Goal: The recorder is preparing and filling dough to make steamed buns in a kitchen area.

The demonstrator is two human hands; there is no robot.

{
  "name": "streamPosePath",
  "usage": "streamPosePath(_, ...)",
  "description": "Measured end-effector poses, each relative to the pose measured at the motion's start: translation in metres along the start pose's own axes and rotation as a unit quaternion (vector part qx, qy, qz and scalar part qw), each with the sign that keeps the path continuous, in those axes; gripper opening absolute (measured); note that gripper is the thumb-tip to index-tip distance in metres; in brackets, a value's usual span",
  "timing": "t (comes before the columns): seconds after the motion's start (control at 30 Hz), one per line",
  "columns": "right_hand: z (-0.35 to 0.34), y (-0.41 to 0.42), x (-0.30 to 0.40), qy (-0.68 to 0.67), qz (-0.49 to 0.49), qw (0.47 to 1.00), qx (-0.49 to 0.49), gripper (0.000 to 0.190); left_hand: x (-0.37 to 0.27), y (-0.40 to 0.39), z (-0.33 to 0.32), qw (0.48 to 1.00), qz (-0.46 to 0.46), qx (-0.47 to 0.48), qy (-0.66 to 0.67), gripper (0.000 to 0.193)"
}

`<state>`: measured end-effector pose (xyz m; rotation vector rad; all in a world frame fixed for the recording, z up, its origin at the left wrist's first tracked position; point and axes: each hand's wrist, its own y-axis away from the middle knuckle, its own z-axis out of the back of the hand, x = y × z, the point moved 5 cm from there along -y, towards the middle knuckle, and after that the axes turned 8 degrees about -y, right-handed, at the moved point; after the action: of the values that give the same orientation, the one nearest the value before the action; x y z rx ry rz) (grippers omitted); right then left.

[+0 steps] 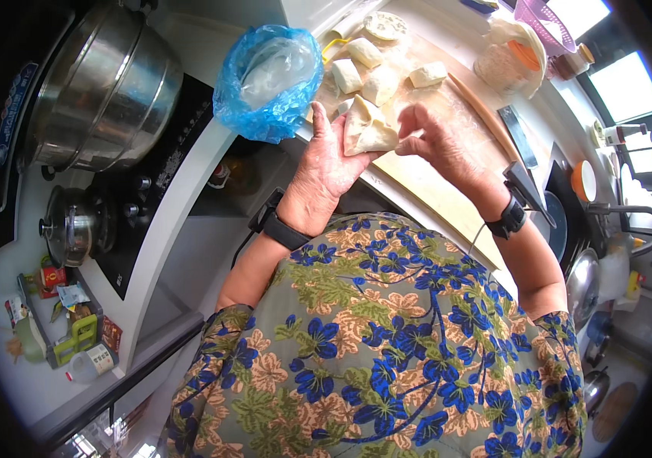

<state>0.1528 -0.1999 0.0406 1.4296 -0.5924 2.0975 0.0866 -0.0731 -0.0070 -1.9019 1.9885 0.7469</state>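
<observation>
My left hand (331, 154) is palm up with a folded piece of dough (368, 127) resting on its palm and fingers, thumb raised. Close to the dough's right edge, my right hand (437, 140) has its thumb and forefinger slightly apart; nothing shows between them. Beyond the hands, several cut dough pieces (379, 86) lie on a floured wooden board (434, 192). A flattened, floury dough round (385, 26) lies at the board's far end. One more dough piece (428, 74) sits near a wooden rolling pin (483, 114).
A blue plastic bag (268, 86) with pale contents stands left of the board. Further left are a large steel pot (108, 86) and a small lidded pot (71, 226) by the black cooktop (125, 252). A cleaver (518, 137) and a bag of flour (506, 68) are on the right.
</observation>
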Motion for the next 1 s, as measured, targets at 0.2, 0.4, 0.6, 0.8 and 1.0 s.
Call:
streamPosePath(0.2, -0.017, 0.009, -0.011, 0.134, 0.018, 0.991, 0.022, 0.014, 0.006, 0.001, 0.011, 0.999, -0.019, -0.051, -0.008, 0.068)
streamPosePath(0.4, -0.025, 0.017, -0.010, 0.198, 0.144, 0.970, 0.000, 0.012, 0.013, -0.004, 0.007, 0.999, 0.010, 0.013, 0.051, 0.037)
streamPosePath(0.6, -0.026, 0.017, -0.013, 0.350, 0.180, 0.919, -0.018, 0.016, 0.017, -0.005, 0.006, 0.997, 0.021, 0.007, 0.069, 0.035)
streamPosePath(0.8, -0.030, 0.019, -0.030, 0.358, 0.171, 0.918, 0.023, 0.014, 0.023, -0.007, 0.016, 0.996, 0.064, 0.016, 0.063, 0.035)
streamPosePath(1.0, -0.022, 0.016, -0.015, 0.337, 0.106, 0.935, 0.040, 0.019, 0.030, -0.011, 0.025, 0.989, 0.110, 0.042, 0.093, 0.035)
